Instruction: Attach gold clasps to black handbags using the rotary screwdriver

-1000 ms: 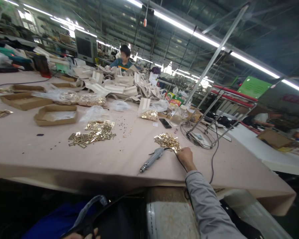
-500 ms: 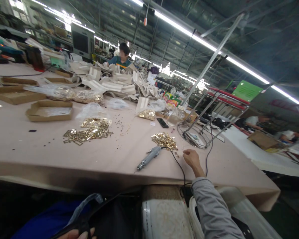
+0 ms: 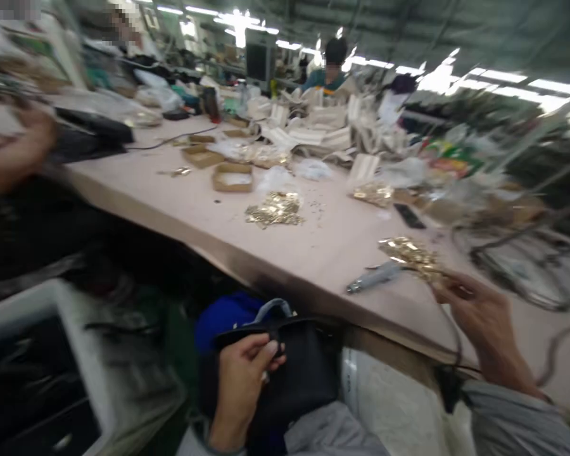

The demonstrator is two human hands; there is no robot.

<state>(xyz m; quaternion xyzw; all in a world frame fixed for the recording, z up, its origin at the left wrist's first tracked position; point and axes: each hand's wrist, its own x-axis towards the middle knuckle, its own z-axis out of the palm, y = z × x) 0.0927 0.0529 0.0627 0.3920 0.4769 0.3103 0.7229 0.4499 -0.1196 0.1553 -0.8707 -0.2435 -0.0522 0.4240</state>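
While the left hand [image 3: 242, 380] pinched a black strip [image 3: 276, 345] between thumb and fingers, low in front of the wearer, a black bag [image 3: 308, 367] lay just beneath it, with something bright blue [image 3: 225, 316] showing behind. The right hand [image 3: 482, 310] reached over the table [image 3: 332, 244], its fingers bent at the near edge of a small pile of gold-coloured metal pieces [image 3: 408, 252]; blur kept me from telling whether they had closed on one. A grey handheld tool [image 3: 376, 277] lay right beside that pile, its tip pointing away from the right hand, and a dark cord [image 3: 451, 323] ran down below the wrist.

Beyond the pile sat a dark phone [image 3: 409, 216], and near it a clear bag of gold pieces [image 3: 373, 194]. Further left, a larger gold heap [image 3: 275, 209] spread out near a crumpled clear bag [image 3: 274, 179], with an open cardboard box [image 3: 232, 178] to its left. Off at the left side, another person's forearm [image 3: 19, 152] came in over the work surface. Farther back rose a jumble of pale, striped pieces [image 3: 330, 130], and behind it was a person in a green top [image 3: 330, 81], under long ceiling lights.
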